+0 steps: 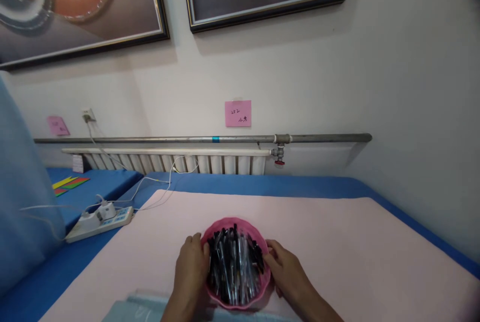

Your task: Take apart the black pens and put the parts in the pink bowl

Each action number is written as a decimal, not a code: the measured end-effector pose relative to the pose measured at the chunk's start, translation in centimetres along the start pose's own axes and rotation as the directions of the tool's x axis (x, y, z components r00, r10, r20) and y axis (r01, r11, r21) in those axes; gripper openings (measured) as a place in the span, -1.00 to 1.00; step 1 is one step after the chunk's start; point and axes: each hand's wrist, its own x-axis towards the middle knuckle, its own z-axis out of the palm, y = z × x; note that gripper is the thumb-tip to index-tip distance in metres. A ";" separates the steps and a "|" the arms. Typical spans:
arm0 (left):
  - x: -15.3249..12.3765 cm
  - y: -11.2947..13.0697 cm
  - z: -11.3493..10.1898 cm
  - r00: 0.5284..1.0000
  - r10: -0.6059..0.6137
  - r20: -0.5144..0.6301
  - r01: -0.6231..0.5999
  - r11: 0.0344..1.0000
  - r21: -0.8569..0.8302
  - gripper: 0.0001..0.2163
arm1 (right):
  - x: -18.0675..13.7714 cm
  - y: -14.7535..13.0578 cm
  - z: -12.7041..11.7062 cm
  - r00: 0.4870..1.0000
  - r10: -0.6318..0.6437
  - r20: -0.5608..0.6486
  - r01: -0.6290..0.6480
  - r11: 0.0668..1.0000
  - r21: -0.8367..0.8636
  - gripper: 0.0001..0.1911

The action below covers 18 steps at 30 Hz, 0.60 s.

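A round pink bowl (237, 306) with a scalloped rim is at the near middle of the pink sheet (318, 242). Many pens (234, 264) with clear barrels and black caps or tips lie in it, mostly lengthwise. My left hand (192, 262) grips the bowl's left rim, the thumb over the edge. On the opposite side, my right hand (283, 267) holds the right rim, its thumb also on top and fingers on the outside. Whether the bowl rests on the sheet or is slightly raised, I cannot tell.
Light blue fabric (135, 309) lies at the near edge. A power strip (122, 218) with plugged-in adapters and white cables sits on the blue surface at left. Behind are a radiator (210, 163), a pipe with a red-handled valve (279, 163), and a blue curtain (22, 187) at left.
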 end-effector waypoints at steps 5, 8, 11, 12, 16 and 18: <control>-1.2 2.0 1.4 0.934 0.306 -0.187 -0.307 0.951 0.022 -0.72 | -1.3 -1.4 -0.5 0.907 -0.418 -0.046 0.384 0.869 -0.312 -0.80; -2.0 3.0 2.7 0.871 0.437 -0.224 -0.437 0.898 0.051 -0.71 | -2.0 -1.5 0.5 0.850 -0.525 0.048 0.488 0.749 -0.449 -0.82; -2.2 3.2 3.1 0.872 0.464 -0.157 -0.461 0.886 0.056 -0.74 | -2.3 -1.2 1.7 0.835 -0.544 0.081 0.508 0.705 -0.495 -0.83; -2.1 3.1 3.0 0.874 0.467 -0.135 -0.465 0.884 0.052 -0.74 | -2.3 -1.1 1.9 0.832 -0.547 0.087 0.512 0.700 -0.498 -0.83; -1.8 2.6 3.2 0.859 0.475 -0.191 -0.477 0.878 0.038 -0.73 | -2.5 -1.1 2.2 0.823 -0.559 0.099 0.526 0.686 -0.503 -0.83; -1.8 2.5 3.7 0.828 0.490 -0.273 -0.500 0.865 0.039 -0.73 | -2.5 -1.2 2.0 0.834 -0.548 0.065 0.500 0.699 -0.512 -0.81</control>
